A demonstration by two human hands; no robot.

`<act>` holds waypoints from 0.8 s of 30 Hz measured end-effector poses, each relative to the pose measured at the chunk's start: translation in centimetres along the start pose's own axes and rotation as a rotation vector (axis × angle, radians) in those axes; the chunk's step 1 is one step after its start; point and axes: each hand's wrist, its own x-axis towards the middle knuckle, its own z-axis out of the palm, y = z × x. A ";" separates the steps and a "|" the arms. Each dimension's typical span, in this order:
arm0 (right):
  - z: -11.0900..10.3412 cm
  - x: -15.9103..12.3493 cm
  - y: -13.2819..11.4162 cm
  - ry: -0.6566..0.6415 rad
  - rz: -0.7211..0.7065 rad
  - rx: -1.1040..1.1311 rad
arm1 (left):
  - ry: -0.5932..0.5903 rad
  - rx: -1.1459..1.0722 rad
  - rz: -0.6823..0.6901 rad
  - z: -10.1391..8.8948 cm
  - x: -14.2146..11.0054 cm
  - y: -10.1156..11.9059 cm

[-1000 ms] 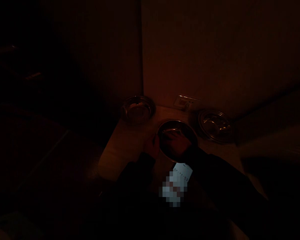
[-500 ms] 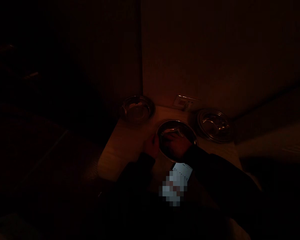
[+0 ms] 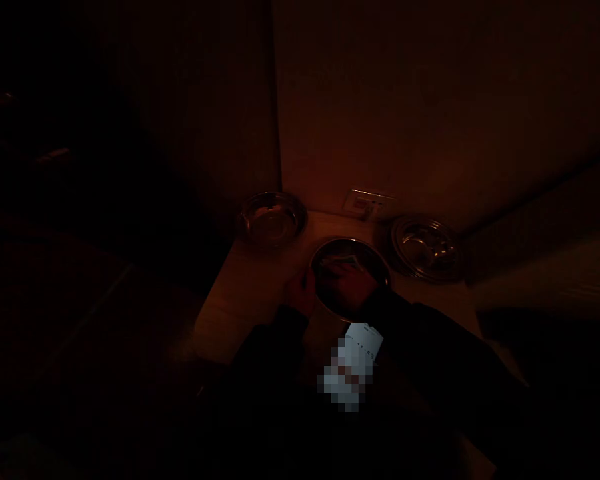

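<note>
In dim light, a round metal bowl (image 3: 379, 268) stands on a small wooden table. My left hand (image 3: 300, 293) grips the bowl's left rim, thumb near the edge. Inside the bowl is my right hand (image 3: 353, 287), its fingers pressed down on a pale-edged, folded thing that looks like a cloth (image 3: 350, 260). Most of that cloth is hidden under the fingers and in shadow. A lit phone (image 3: 363, 340), its screen partly pixelated, lies just in front of the bowl, below my right wrist.
Another shiny metal bowl (image 3: 273, 223) sits at the table's back left corner. Stacked metal dishes (image 3: 425, 250) stand at the right. Behind the wooden table (image 3: 230, 293) rises a wall with a socket plate (image 3: 367, 202). The left side is almost black.
The whole view has shifted slightly. My right hand has moved a little within the bowl, and the cloth's pale edge shows differently. My left hand keeps its place at the rim.
</note>
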 end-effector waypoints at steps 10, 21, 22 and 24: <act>0.0 0.0 -0.1 0.003 0.014 -0.010 | -0.043 0.004 -0.006 -0.3 0.0 0.3; 0.7 -1.4 1.3 -0.043 -0.075 0.003 | -0.024 -0.025 -0.008 -0.2 -0.1 0.5; 0.8 -1.8 1.6 -0.059 -0.083 0.004 | -0.023 -0.036 -0.004 -0.2 -0.1 0.5; 0.8 -2.3 2.1 -0.078 -0.078 0.004 | -0.027 -0.046 0.006 -0.2 -0.1 0.4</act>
